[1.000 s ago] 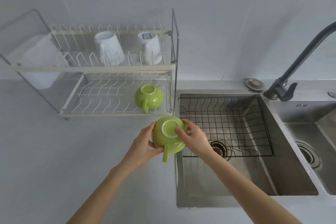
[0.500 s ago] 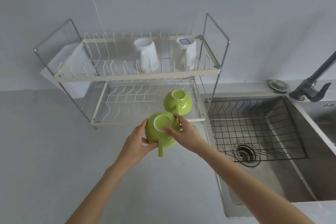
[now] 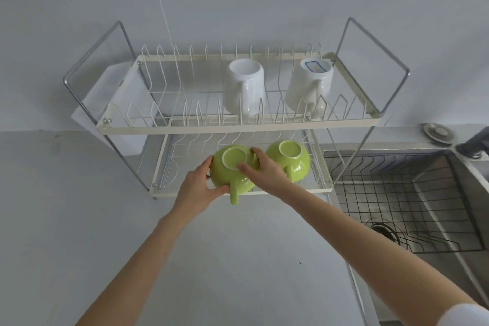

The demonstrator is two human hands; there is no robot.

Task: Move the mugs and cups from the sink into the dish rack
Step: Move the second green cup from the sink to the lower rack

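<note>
Both hands hold a green cup (image 3: 230, 171) upside down, its handle pointing toward me, at the front of the lower shelf of the two-tier dish rack (image 3: 238, 128). My left hand (image 3: 197, 188) grips its left side and my right hand (image 3: 264, 172) its right side and base. A second green cup (image 3: 289, 160) lies upside down on the same shelf, just to the right. Two white mugs (image 3: 244, 87) (image 3: 309, 87) stand inverted on the upper shelf. The sink (image 3: 412, 204) at the right holds only a wire grid; no cups show in it.
A grey countertop (image 3: 79, 219) spreads in front of the rack. A white holder (image 3: 121, 103) hangs on the rack's left end. A dark faucet base (image 3: 473, 148) and a round metal cap (image 3: 438, 133) sit behind the sink. The wall is close behind the rack.
Both hands carried the green cup up and away from the sink edge to the rack's lower shelf, beside the other green cup. The view swung left toward the rack.
</note>
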